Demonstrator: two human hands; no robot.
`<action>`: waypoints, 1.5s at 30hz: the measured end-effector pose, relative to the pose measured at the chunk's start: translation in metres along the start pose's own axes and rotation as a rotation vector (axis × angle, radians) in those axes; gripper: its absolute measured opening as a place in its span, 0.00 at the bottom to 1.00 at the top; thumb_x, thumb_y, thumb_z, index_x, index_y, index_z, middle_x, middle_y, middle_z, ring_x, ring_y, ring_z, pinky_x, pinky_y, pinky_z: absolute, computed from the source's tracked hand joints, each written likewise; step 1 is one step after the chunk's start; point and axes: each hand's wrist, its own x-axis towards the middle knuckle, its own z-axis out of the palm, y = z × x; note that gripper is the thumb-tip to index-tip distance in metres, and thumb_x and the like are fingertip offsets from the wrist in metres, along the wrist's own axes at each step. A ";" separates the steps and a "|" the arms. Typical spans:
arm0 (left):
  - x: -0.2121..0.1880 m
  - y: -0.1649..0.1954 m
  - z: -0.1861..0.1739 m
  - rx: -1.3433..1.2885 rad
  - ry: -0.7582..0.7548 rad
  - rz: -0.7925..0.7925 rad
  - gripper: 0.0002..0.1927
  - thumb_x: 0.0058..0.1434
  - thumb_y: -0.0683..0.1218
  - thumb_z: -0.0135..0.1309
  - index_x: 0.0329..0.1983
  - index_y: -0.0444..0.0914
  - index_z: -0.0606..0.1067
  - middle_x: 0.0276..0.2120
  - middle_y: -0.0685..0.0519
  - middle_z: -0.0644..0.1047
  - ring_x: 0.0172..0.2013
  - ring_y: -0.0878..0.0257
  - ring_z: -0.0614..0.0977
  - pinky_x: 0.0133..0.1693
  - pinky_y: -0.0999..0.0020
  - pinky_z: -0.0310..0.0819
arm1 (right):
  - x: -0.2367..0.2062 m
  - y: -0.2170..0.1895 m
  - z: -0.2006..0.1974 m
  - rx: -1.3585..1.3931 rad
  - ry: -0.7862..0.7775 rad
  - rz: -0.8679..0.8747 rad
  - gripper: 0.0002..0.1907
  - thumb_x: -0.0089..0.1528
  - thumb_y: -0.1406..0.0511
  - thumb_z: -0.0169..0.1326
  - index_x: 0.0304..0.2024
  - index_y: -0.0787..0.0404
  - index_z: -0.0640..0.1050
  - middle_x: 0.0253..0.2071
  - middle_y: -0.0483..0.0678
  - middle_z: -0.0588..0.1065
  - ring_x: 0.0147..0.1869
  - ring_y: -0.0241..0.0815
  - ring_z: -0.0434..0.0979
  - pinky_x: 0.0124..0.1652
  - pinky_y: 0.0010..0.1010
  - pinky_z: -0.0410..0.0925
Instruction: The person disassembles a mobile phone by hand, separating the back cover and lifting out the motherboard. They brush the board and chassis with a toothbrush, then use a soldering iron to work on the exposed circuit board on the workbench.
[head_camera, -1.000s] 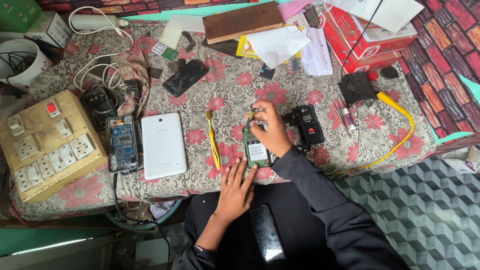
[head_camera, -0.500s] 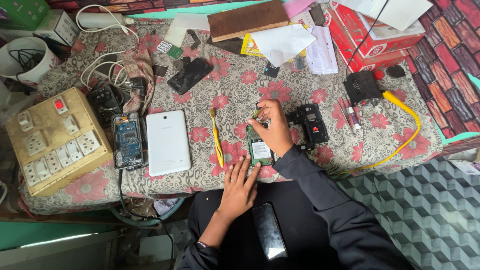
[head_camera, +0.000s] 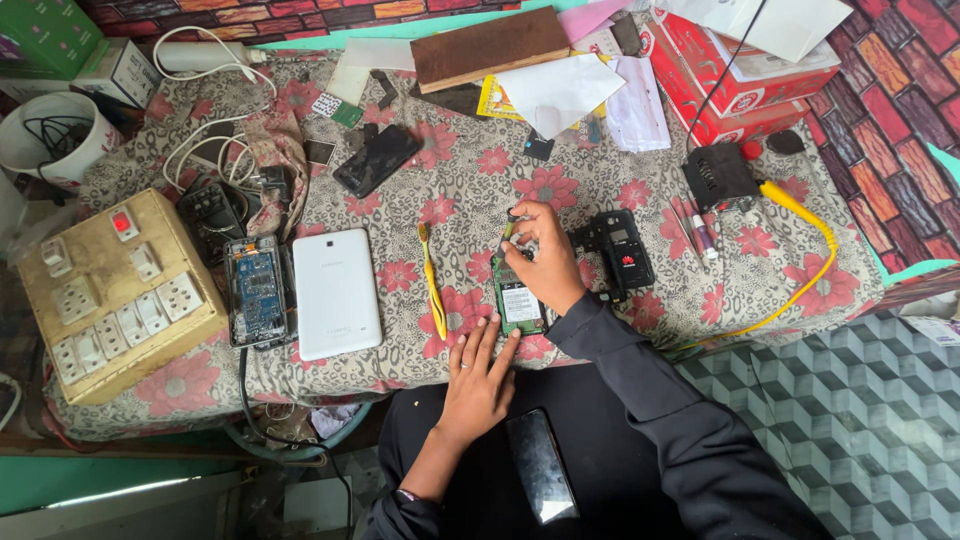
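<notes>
A green phone circuit board (head_camera: 517, 298) lies near the front edge of the flower-patterned table (head_camera: 620, 150). My right hand (head_camera: 543, 258) rests on its upper end, fingers pinched on a small tool or part at the board's top. My left hand (head_camera: 478, 380) lies flat at the table edge, fingertips touching the board's lower end. A yellow toothbrush (head_camera: 433, 283) lies just left of the board. A black phone housing (head_camera: 620, 250) sits right of my right hand. A dark phone (head_camera: 541, 466) rests on my lap.
A white tablet (head_camera: 335, 293) and an opened phone with blue board (head_camera: 255, 291) lie at left, beside a wooden switch-and-socket box (head_camera: 110, 296). A black box with yellow cable (head_camera: 722, 176), red cartons (head_camera: 735, 70), papers, a wooden board (head_camera: 490, 47) and white cables fill the back.
The view has shifted slightly. My right hand stays on the top of the green board and my left hand stays at its lower end; nothing else has moved.
</notes>
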 end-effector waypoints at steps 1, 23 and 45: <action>0.000 0.000 0.000 -0.002 -0.001 0.000 0.40 0.58 0.44 0.56 0.75 0.43 0.60 0.73 0.38 0.58 0.72 0.43 0.59 0.69 0.45 0.43 | 0.000 0.000 0.000 0.042 -0.012 0.022 0.26 0.60 0.75 0.61 0.58 0.61 0.66 0.48 0.46 0.73 0.49 0.37 0.80 0.48 0.29 0.72; 0.001 0.002 -0.001 -0.011 -0.006 -0.005 0.40 0.58 0.44 0.56 0.75 0.43 0.60 0.73 0.39 0.57 0.72 0.44 0.58 0.69 0.46 0.42 | 0.004 -0.002 -0.007 0.237 -0.065 0.122 0.20 0.61 0.78 0.46 0.54 0.60 0.72 0.56 0.44 0.69 0.57 0.36 0.74 0.47 0.28 0.76; 0.002 0.001 -0.001 0.008 0.004 0.003 0.40 0.57 0.45 0.57 0.75 0.44 0.60 0.72 0.39 0.58 0.71 0.44 0.60 0.68 0.45 0.45 | -0.014 0.004 0.019 -0.664 -0.289 0.025 0.07 0.59 0.63 0.61 0.34 0.60 0.77 0.47 0.50 0.71 0.52 0.56 0.74 0.44 0.46 0.72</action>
